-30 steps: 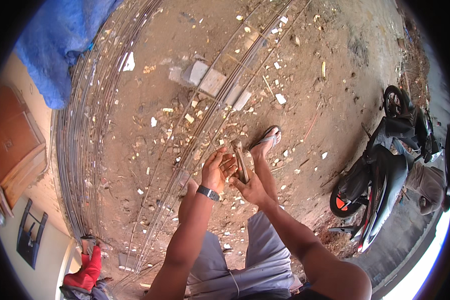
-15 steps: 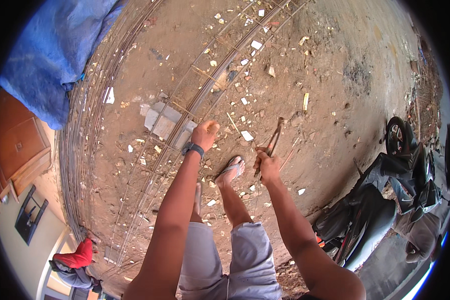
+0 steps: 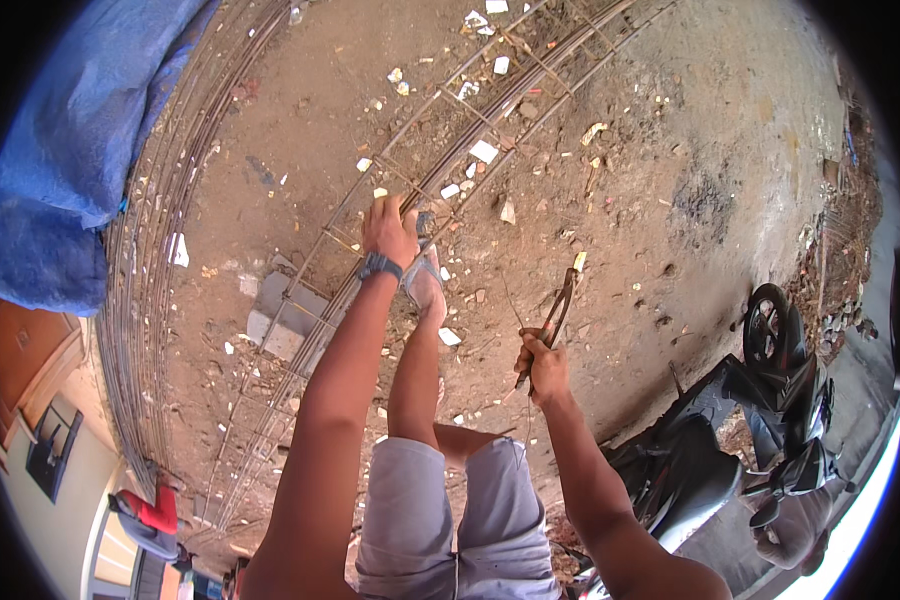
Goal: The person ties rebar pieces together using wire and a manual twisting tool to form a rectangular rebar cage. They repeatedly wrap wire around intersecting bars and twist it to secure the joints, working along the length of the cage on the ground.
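My left hand (image 3: 390, 234), with a dark watch on its wrist, is in front of the long rebar cage (image 3: 332, 232). Its fingers look loosely stretched, and I make out nothing in them; whether they touch the bars is unclear. In my right hand (image 3: 544, 366) is a pair of long-handled pincers (image 3: 563, 303), jaws pointing up and away. A thin wire shows above and below that fist. Below the cage lies a grey concrete block (image 3: 275, 335). One sandalled foot (image 3: 426, 285) is just beside the cage, close below my left hand in the picture.
Many loose steel bars (image 3: 135, 330) run along the left, beside a blue tarp (image 3: 55, 165). White tile scraps (image 3: 484, 151) and rubble litter the dirt ground. Motorbikes (image 3: 690, 450) stand at the right. Another person in red (image 3: 155, 512) is at the lower left.
My left hand has moved up and left along the cage, its fingers straightening. One foot has stepped forward to the cage. The pincers have stayed in my right hand, which sits slightly lower.
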`<act>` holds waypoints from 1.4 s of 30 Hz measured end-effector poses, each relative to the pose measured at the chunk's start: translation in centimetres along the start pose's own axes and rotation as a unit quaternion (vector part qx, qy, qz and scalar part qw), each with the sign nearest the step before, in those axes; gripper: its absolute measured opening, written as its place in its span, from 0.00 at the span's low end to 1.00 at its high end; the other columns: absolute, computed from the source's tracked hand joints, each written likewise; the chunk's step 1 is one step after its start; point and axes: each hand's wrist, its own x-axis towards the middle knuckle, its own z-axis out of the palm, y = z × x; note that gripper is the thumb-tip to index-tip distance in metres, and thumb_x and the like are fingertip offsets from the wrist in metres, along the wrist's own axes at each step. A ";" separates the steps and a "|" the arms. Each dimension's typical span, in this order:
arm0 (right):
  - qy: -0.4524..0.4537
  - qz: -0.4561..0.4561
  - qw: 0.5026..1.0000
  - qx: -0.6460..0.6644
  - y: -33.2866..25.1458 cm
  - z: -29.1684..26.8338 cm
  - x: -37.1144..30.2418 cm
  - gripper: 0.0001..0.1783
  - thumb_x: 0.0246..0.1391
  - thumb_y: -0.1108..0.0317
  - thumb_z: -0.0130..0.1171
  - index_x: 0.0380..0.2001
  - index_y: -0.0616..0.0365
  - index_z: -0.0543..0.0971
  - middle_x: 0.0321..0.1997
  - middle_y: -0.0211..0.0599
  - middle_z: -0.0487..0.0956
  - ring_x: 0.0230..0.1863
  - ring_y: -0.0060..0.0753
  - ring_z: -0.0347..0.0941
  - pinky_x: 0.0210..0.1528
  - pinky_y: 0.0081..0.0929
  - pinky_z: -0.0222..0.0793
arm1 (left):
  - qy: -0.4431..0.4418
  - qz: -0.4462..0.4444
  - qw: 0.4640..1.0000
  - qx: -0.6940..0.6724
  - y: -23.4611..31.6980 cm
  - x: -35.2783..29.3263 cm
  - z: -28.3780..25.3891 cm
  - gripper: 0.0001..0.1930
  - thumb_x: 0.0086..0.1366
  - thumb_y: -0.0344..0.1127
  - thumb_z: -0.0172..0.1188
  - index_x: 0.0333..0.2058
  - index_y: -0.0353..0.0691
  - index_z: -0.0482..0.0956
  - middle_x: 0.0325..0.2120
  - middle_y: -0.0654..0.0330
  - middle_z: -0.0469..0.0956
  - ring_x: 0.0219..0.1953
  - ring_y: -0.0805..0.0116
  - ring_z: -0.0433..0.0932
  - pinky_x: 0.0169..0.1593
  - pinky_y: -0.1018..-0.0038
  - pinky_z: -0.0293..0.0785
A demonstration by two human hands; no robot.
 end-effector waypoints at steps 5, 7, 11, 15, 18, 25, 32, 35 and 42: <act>-0.014 -0.025 0.999 -0.029 -6.8 0.8 3.1 0.12 0.62 0.67 0.57 0.40 0.68 0.80 0.20 0.31 0.73 0.19 0.24 0.69 0.23 0.25 0.69 | -0.278 -0.173 0.925 -0.194 -4.3 5.8 1.7 0.16 0.66 0.42 0.66 0.43 0.35 0.84 0.38 0.57 0.86 0.40 0.69 0.82 0.47 0.71 0.76; -0.016 -0.028 0.999 -0.037 -9.2 1.0 4.3 0.12 0.63 0.68 0.56 0.40 0.68 0.81 0.20 0.29 0.72 0.19 0.23 0.69 0.23 0.24 0.68 | -0.337 -0.207 0.890 -0.226 -4.7 6.7 1.3 0.17 0.66 0.44 0.67 0.44 0.35 0.84 0.38 0.61 0.85 0.40 0.72 0.80 0.47 0.72 0.75; -0.061 -0.014 0.997 -0.053 -13.5 1.9 6.5 0.08 0.65 0.71 0.55 0.42 0.65 0.78 0.21 0.26 0.69 0.19 0.20 0.64 0.24 0.24 0.67 | -0.472 -0.262 0.810 -0.230 -6.0 8.5 0.8 0.18 0.65 0.48 0.69 0.42 0.38 0.84 0.33 0.67 0.82 0.36 0.76 0.76 0.42 0.75 0.71; -0.135 -0.058 0.988 -0.053 -15.0 3.7 10.8 0.08 0.65 0.71 0.55 0.43 0.64 0.78 0.22 0.26 0.69 0.20 0.20 0.64 0.24 0.23 0.66 | -0.498 -0.231 0.815 -0.184 -5.0 9.3 0.5 0.18 0.64 0.50 0.69 0.39 0.38 0.84 0.31 0.67 0.81 0.34 0.76 0.75 0.40 0.74 0.70; -0.234 -0.065 0.970 -0.026 -15.5 4.7 14.5 0.08 0.65 0.71 0.58 0.45 0.61 0.76 0.28 0.29 0.73 0.28 0.24 0.68 0.30 0.23 0.66 | -0.448 -0.246 0.825 -0.241 -3.6 8.0 0.5 0.17 0.64 0.45 0.69 0.40 0.36 0.83 0.31 0.65 0.81 0.34 0.76 0.74 0.39 0.74 0.70; -0.128 -0.197 0.971 -0.051 -13.8 12.0 22.4 0.12 0.64 0.64 0.62 0.43 0.60 0.76 0.36 0.33 0.78 0.41 0.25 0.73 0.44 0.29 0.69 | -0.384 -0.236 0.858 -0.245 -4.5 6.8 1.0 0.15 0.63 0.40 0.70 0.39 0.33 0.83 0.34 0.62 0.83 0.36 0.75 0.78 0.43 0.74 0.74; -0.199 -0.200 0.951 -0.129 -17.3 12.4 19.3 0.06 0.67 0.69 0.56 0.41 0.60 0.75 0.34 0.29 0.76 0.38 0.23 0.74 0.44 0.28 0.77 | -0.498 -0.232 0.820 -0.158 0.5 7.9 -0.2 0.13 0.57 0.43 0.71 0.34 0.38 0.85 0.23 0.62 0.83 0.29 0.68 0.81 0.37 0.71 0.76; -0.165 -0.138 0.972 -0.096 -16.1 12.1 20.8 0.06 0.64 0.68 0.60 0.40 0.58 0.76 0.34 0.31 0.76 0.40 0.29 0.77 0.48 0.37 0.80 | -0.439 -0.247 0.845 -0.179 -1.2 7.2 2.4 0.15 0.59 0.43 0.71 0.36 0.36 0.85 0.22 0.61 0.82 0.22 0.71 0.77 0.30 0.69 0.73; -0.111 -0.120 0.985 -0.058 -16.0 10.7 20.4 0.08 0.65 0.70 0.55 0.43 0.63 0.75 0.36 0.34 0.78 0.37 0.30 0.81 0.32 0.26 0.76 | -0.402 -0.204 0.844 -0.291 0.4 6.9 -0.4 0.19 0.63 0.46 0.68 0.39 0.34 0.83 0.27 0.61 0.80 0.27 0.75 0.75 0.32 0.75 0.71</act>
